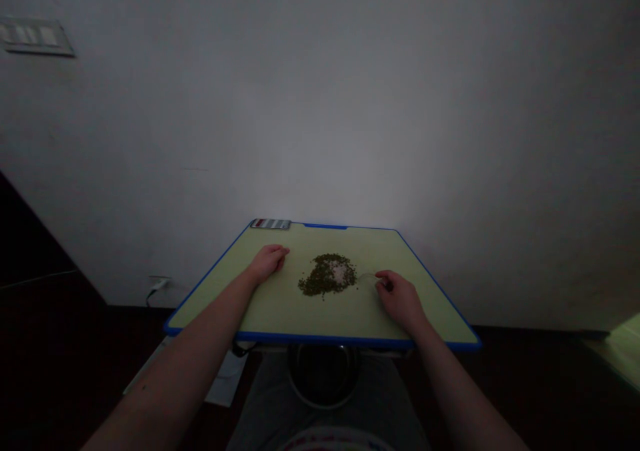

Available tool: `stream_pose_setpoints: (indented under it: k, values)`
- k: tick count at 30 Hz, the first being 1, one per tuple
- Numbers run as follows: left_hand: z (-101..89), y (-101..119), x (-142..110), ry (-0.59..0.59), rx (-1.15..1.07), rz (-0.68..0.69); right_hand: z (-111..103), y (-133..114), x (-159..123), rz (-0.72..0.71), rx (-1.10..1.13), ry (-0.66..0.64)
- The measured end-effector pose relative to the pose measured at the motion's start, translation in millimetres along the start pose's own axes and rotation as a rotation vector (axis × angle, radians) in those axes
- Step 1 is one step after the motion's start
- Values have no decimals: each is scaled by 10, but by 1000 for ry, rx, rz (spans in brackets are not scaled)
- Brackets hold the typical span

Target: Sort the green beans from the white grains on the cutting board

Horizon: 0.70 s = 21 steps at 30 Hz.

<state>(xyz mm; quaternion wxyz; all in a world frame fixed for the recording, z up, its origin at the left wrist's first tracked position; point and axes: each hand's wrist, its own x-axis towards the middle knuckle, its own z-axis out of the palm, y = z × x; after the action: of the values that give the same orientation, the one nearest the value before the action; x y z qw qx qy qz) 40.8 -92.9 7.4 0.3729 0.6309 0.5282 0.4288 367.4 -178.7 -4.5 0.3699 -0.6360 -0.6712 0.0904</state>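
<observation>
A heap of small dark green grains (325,277), with a paler patch at its right side, lies in the middle of a pale green board with a blue rim (320,338). My left hand (269,261) rests on the board just left of the heap, fingers curled loosely, palm down, holding nothing that I can see. My right hand (397,297) is to the right of the heap, its fingers pinched on a thin pale tool (367,277) whose tip points at the heap; the tool is too dim to name.
A small striped flat object (271,223) lies at the board's far left corner. A round metal bowl (324,374) sits below the board's near edge. A white wall stands behind, with a plug and socket (159,283) low at the left.
</observation>
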Motion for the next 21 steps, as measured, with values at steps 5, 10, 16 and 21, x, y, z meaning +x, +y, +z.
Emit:
stream_pose_setpoints:
  k: [5, 10, 16, 21]
  values:
    - [-6, -32, 20, 0, 12, 2, 6, 53, -27, -7, 71, -49]
    - [-18, -29, 23, 3, 49, 30, 7, 70, -63, 9, 100, -68]
    - [7, -25, 26, -3, -23, 5, 8, -36, -72, -19, 32, -37]
    - [14, -57, 42, -6, -22, 18, -5, -48, -62, 11, -38, -3]
